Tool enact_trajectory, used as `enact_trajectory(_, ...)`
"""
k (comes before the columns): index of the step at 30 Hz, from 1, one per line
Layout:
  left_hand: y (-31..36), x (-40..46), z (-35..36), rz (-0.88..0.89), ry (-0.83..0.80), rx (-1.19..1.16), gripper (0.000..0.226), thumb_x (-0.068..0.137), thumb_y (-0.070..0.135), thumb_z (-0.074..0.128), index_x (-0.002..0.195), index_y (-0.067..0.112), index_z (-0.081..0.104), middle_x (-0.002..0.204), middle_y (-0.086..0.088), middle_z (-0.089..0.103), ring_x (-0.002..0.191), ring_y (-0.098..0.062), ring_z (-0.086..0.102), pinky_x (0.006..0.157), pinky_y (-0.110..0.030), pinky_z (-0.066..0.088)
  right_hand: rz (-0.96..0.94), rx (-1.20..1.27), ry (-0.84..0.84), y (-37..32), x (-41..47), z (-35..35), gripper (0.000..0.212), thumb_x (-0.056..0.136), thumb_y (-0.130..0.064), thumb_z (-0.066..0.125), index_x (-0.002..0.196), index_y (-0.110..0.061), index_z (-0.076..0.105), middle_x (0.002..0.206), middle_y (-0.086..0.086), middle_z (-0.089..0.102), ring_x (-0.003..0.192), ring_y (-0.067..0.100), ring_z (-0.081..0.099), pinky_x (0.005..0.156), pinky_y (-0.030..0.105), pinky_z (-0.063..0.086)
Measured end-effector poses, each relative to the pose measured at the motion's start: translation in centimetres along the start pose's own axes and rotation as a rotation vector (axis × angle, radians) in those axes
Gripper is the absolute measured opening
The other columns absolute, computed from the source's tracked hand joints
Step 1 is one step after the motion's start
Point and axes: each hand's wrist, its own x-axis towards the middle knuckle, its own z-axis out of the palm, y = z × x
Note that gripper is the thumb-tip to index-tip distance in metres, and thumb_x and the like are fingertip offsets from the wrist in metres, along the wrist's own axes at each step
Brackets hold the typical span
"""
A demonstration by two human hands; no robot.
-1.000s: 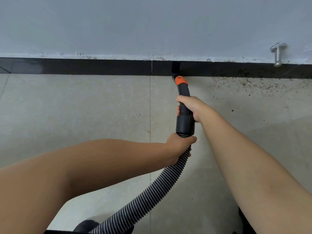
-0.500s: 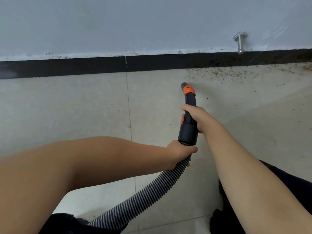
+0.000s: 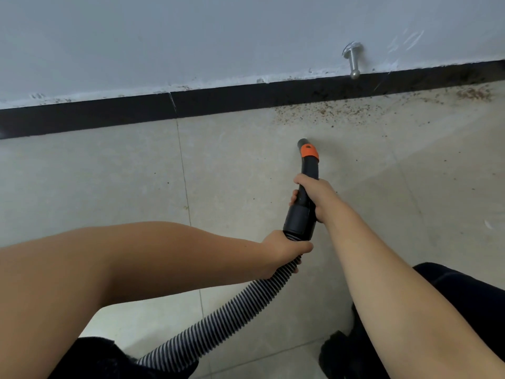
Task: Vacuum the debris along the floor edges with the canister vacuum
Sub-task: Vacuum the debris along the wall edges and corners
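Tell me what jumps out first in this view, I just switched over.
The black nozzle with its orange collar at centre, tip near the floor and short of the wall: the right hand grips its handle, the left hand the ribbed hose behind. Next, brown debris strewn along the black baseboard upper right, below a metal door stop.

The light is soft and even, a bit dim, with a cool grey cast over the wall (image 3: 191, 36). My arms throw only faint shadows on the floor (image 3: 232, 173), and a paler band crosses it at the right. The skirting (image 3: 109, 116) bows and tilts from the wide lens. My forearms near the bottom edge look stretched and slightly soft
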Motion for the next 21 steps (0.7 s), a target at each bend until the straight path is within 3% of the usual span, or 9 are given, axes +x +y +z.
enact_trajectory(7,-2.5,-0.9,1.9,-0.074,-0.114,0.050,0.018,0.084,0.021,0.067,0.091,0.015,0.052,0.069,-0.005,0.054,0.051,-0.015,0.054,0.047,-0.021,0.049,0.054,0.043,0.016,3.2,-1.5,-2.5,0.015,0.085,-0.009,0.062,0.091,-0.010,0.048,0.049,0.006,0.055,0.039,0.018,0.052,0.047,0.029,0.051)
enact_trajectory(10,-2.6,-0.5,2.7,-0.042,-0.123,0.109,0.017,0.084,0.023,0.067,0.090,0.017,0.052,0.070,-0.004,0.055,0.053,-0.015,0.054,0.054,-0.024,0.050,0.047,0.141,0.089,4.0,-1.5,-4.6,0.014,0.086,-0.010,0.061,0.089,-0.009,0.048,0.050,0.006,0.054,0.039,0.018,0.050,0.047,0.028,0.051)
enact_trajectory(16,-2.0,-0.5,2.7,-0.016,-0.062,0.080,0.018,0.084,0.022,0.067,0.090,0.014,0.053,0.069,-0.005,0.055,0.051,-0.016,0.054,0.047,-0.021,0.049,0.041,0.093,0.014,2.7,-1.0,-3.5,0.013,0.086,-0.009,0.062,0.089,-0.009,0.049,0.048,0.005,0.056,0.039,0.017,0.053,0.047,0.029,0.052)
enact_trajectory(21,-0.1,0.2,1.6,-0.020,0.020,0.085,0.029,0.083,0.024,0.068,0.104,0.009,0.054,0.072,-0.006,0.058,0.054,-0.017,0.057,0.051,-0.024,0.050,0.013,0.081,-0.022,0.8,-0.1,-2.1,0.013,0.085,-0.008,0.060,0.089,-0.008,0.048,0.049,0.006,0.055,0.038,0.017,0.053,0.047,0.028,0.053)
